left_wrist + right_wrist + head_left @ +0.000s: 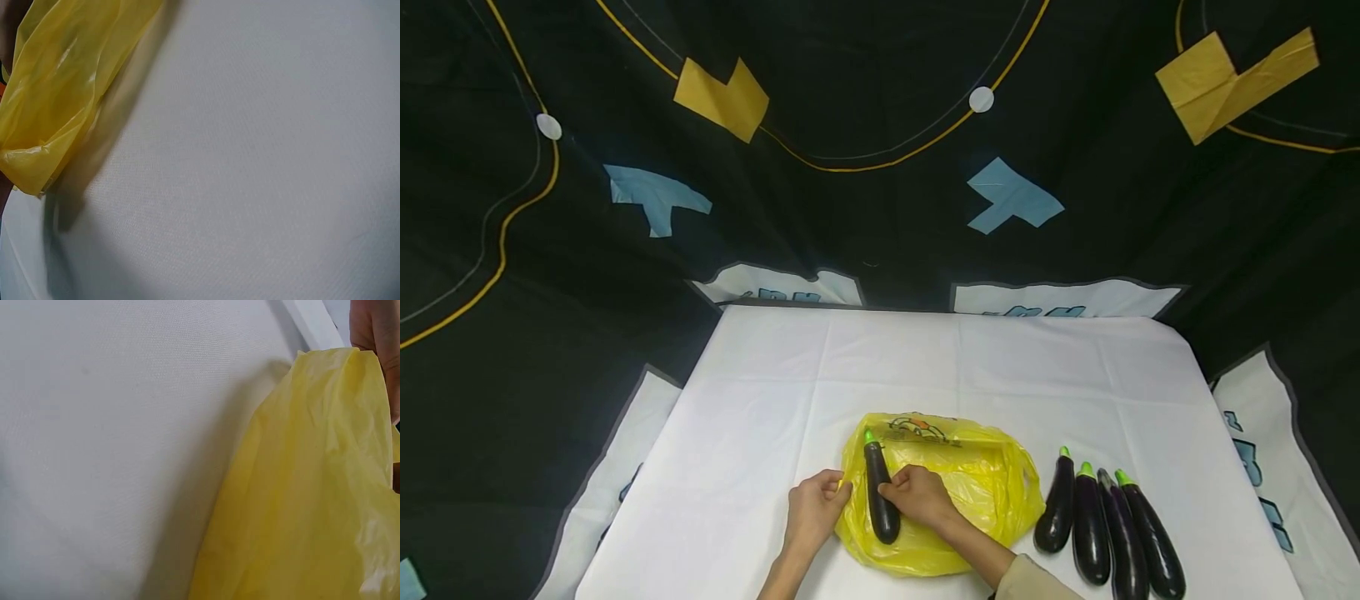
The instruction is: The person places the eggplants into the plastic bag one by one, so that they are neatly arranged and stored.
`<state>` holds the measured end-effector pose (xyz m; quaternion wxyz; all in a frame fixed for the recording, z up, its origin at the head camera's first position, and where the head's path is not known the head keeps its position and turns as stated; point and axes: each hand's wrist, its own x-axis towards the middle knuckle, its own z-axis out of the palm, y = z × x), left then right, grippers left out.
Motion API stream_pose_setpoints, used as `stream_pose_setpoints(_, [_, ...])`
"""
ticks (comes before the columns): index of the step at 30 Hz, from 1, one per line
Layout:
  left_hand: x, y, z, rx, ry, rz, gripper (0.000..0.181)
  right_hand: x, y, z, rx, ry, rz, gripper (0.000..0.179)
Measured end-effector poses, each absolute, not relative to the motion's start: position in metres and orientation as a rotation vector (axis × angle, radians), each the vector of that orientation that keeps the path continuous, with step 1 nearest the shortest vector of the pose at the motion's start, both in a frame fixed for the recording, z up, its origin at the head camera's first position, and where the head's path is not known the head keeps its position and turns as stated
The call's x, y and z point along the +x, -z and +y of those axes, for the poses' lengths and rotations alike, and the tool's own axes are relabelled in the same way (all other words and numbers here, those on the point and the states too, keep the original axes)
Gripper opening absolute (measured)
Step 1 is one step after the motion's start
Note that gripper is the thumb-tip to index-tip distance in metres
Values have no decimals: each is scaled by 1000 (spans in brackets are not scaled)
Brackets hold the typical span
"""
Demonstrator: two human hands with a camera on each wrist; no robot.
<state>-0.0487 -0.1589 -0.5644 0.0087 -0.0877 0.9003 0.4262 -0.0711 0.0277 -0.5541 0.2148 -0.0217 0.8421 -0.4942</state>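
A yellow plastic bag (977, 492) lies on the white-covered table, its printed side toward the far edge. On the left part of the bag is a dark purple eggplant (877, 475) with a green tip pointing away; whether it is inside cannot be told. My right hand (921, 497) holds this eggplant near its middle, thumb and fingers closed on its right side. At the bag's left edge, my left hand (814, 510) pinches the plastic. The left wrist view has the yellow bag (62, 87) at its upper left, and the right wrist view has the bag (306, 487) at right.
To the right of the bag several eggplants (1090, 533) lie side by side, green tips mostly facing the far edge. The white tablecloth (887, 354) has fold creases. A black curtain (850, 225) with blue and yellow patches hangs behind the table.
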Motion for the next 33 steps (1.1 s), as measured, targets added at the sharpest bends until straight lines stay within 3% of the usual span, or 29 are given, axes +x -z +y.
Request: stream_pose_setpoints(33, [-47, 562, -159, -296, -1345, 2786, 15, -71, 557, 21, -104, 1262, 2433, 28])
